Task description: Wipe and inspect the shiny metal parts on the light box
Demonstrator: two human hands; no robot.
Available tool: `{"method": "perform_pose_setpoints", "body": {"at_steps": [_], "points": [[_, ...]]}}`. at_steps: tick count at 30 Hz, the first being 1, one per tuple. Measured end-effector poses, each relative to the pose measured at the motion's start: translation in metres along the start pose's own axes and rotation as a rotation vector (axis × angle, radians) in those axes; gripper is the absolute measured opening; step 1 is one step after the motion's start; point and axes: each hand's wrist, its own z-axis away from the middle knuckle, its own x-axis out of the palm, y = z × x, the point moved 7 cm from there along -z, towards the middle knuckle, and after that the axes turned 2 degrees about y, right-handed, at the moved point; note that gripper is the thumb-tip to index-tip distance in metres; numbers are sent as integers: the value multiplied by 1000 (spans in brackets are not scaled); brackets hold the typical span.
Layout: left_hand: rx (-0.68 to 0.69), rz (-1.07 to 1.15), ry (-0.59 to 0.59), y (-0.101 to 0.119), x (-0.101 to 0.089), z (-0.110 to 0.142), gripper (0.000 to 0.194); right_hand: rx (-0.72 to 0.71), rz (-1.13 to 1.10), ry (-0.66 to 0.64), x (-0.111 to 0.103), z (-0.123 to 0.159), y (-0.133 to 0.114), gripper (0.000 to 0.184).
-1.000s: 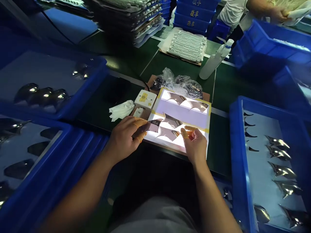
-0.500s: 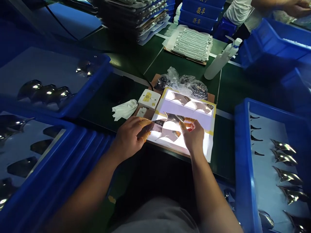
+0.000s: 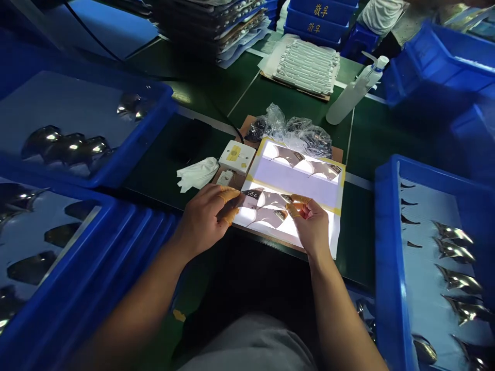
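Note:
My left hand (image 3: pixel 204 214), with orange finger covers on thumb and forefinger, pinches a thin see-through film piece (image 3: pixel 251 199) with a dark lettered corner. My right hand (image 3: pixel 314 224), its fingertips covered the same way, grips the dark end of another curved tinted film piece (image 3: pixel 275 200). Both pieces are over the lower part of a lit white panel (image 3: pixel 301 184). Just below them, a similar film piece (image 3: pixel 266 218) lies on the panel. Two more tinted pieces (image 3: pixel 288 157) rest along its top edge. My fingers hide parts of the held pieces.
Blue trays with shiny curved parts stand at left (image 3: pixel 154 123) and right (image 3: pixel 390 216). Behind the panel lie crumpled clear plastic bags (image 3: pixel 297 131) and a white spray bottle (image 3: pixel 350 100). A white cloth (image 3: pixel 198 174) and white switch box (image 3: pixel 236 156) sit to its left.
My right hand has lowered slightly and shifted right, and the film piece in it now lies flatter over the panel. My left hand has hardly moved.

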Motion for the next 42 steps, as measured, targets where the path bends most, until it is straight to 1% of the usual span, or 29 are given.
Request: {"method": "perform_pose_setpoints", "body": {"at_steps": [4, 6, 12, 18, 22, 25, 30, 32, 34, 37, 39, 42], "points": [[0, 9, 5, 1, 0, -1, 32, 16, 143, 90, -13, 11, -4, 51], [-7, 0, 0, -1, 1, 0, 31, 32, 161, 112, -17, 18, -5, 53], [-35, -12, -3, -5, 2, 4, 28, 66, 113, 56, -13, 30, -4, 59], [-22, -2, -1, 1, 0, 1, 29, 67, 65, 22, -8, 32, 0, 63], [-7, 0, -11, 4, 2, 1, 32, 104, 33, 16, -8, 31, 2, 68], [3, -14, -16, 7, 4, 1, 35, 179, 4, -31, -1, 28, 2, 68], [16, -33, -14, 11, 3, 0, 33, 283, -127, -147, 20, 20, 7, 58], [23, -39, -15, 10, 1, -3, 32, 299, -157, -200, 23, 21, 10, 57], [42, -46, -20, 10, 2, -8, 32, 312, -153, -244, 19, 25, 13, 58], [80, -57, -66, 10, 15, -22, 31, 329, -161, -248, 4, 35, 17, 58], [108, -59, -128, 11, 31, -34, 30, 335, -171, -254, -4, 41, 19, 55], [153, -74, -241, 15, 59, -49, 25, 351, -162, -287, -7, 46, 24, 50]]}}
